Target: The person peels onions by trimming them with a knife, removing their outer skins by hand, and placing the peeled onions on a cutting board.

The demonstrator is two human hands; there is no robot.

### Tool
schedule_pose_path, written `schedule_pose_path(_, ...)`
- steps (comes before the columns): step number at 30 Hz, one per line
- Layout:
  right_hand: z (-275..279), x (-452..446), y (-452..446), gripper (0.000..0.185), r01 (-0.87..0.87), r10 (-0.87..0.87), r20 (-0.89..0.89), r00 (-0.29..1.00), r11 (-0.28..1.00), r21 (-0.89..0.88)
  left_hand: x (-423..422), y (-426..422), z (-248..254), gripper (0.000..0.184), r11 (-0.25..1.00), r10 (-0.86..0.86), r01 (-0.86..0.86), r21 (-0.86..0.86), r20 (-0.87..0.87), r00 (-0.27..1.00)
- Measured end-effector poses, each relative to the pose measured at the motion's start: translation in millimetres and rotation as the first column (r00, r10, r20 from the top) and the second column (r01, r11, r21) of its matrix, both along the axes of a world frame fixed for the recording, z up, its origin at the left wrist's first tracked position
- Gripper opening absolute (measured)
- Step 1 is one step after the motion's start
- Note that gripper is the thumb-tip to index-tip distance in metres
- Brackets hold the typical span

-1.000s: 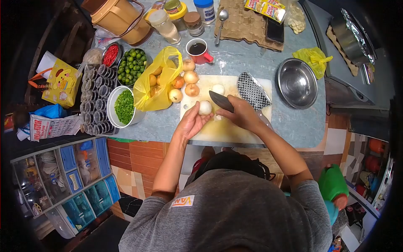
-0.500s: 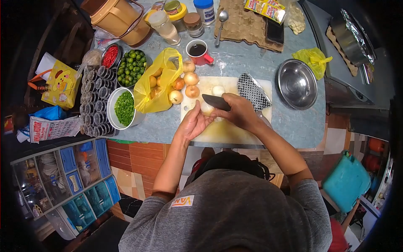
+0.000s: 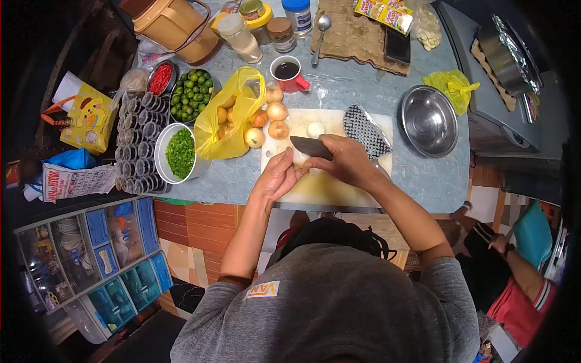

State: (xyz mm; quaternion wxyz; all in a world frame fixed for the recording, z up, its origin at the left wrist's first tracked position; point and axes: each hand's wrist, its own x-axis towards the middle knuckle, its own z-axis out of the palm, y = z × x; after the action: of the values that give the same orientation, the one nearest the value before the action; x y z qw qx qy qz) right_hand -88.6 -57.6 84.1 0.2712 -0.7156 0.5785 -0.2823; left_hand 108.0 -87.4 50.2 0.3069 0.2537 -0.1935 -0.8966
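My right hand (image 3: pixel 350 161) is closed around a dark-bladed knife (image 3: pixel 310 147), held over the white cutting board (image 3: pixel 369 192). Its blade lies against a pale onion (image 3: pixel 299 158), mostly hidden between my hands. My left hand (image 3: pixel 278 175) grips that onion from the left, fingers curled around it. Just beyond the knife, a peeled white onion (image 3: pixel 315 129) sits on the board. Brown-skinned onions (image 3: pixel 278 129) are grouped at the board's left edge, beside a yellow plastic bag (image 3: pixel 212 136) with more inside. A black-and-white patterned piece (image 3: pixel 366 133) lies on the board's right side.
A steel bowl (image 3: pixel 428 121) stands right of the board. Leftward are a white tub of chopped greens (image 3: pixel 180 154), green citrus (image 3: pixel 192 94) and lidded cups (image 3: pixel 140 148). A red mug (image 3: pixel 290 75) stands behind the onions. Another person (image 3: pixel 514 278) is at the lower right.
Another person has come into view at the lower right, and the teal chair back there has shifted right. My hands, the knife and the onion stay nearly in place.
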Motion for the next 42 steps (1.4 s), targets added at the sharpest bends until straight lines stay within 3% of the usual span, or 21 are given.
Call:
schedule_pose_path(8, -2.1, 0.7, 4.8, 0.047, -0.012, 0.012, -0.026, 1.0, 1.0, -0.009, 2.5, 4.4, -12.8, 0.044, 1.0, 0.011, -0.011, -0.023, -0.014, 1.0)
schedule_pose_path(11, -10.4, 2.4, 4.6, 0.046, 0.058, -0.067, -0.095, 0.993, 0.994, -0.095, -4.7, 5.0, -12.7, 0.043, 0.991, 0.094, -0.098, 0.092, 0.042, 0.995)
schedule_pose_path(14, -12.6, 5.1, 16.5, 0.045, -0.008, -0.004, -0.156, 0.988, 0.997, -0.081, -7.8, 3.0, -17.3, 0.043, 0.989, 0.126, -0.133, 0.063, 0.111, 0.986)
schedule_pose_path(17, -10.5, 13.5, 33.7, 0.041, -0.098, 0.099, -0.141, 0.985, 0.995, 0.016, -8.3, -0.2, -17.3, 0.045, 0.953, 0.203, -0.251, 0.172, 0.255, 0.945)
schedule_pose_path(21, -27.9, 1.5, 32.0, 0.037, 0.088, -0.071, -0.161, 0.984, 0.991, 0.098, 1.8, 0.2, -26.6, 0.045, 0.969, 0.132, -0.171, 0.177, 0.209, 0.969)
schedule_pose_path(22, -27.6, -5.0, 26.2, 0.036, 0.096, -0.063, -0.163, 0.985, 0.974, 0.205, 3.8, 0.8, -29.1, 0.045, 0.973, 0.11, -0.141, 0.18, 0.173, 0.979)
schedule_pose_path(25, -42.0, -11.7, 19.6, 0.037, 0.067, -0.059, -0.089, 0.994, 0.994, 0.085, 4.0, 4.2, -31.2, 0.044, 0.984, 0.05, -0.068, 0.163, 0.114, 0.992)
schedule_pose_path(29, -24.3, -11.0, 12.9, 0.042, 0.061, -0.061, -0.001, 0.998, 0.994, 0.088, 1.8, 8.9, -30.3, 0.042, 0.993, 0.03, -0.043, 0.111, 0.116, 0.993)
schedule_pose_path(42, -5.4, -7.6, 2.4, 0.05, -0.089, 0.092, -0.01, 0.996, 0.982, 0.167, -2.6, 13.6, -5.0, 0.044, 0.997, -0.037, 0.041, -0.064, 0.057, 0.998)
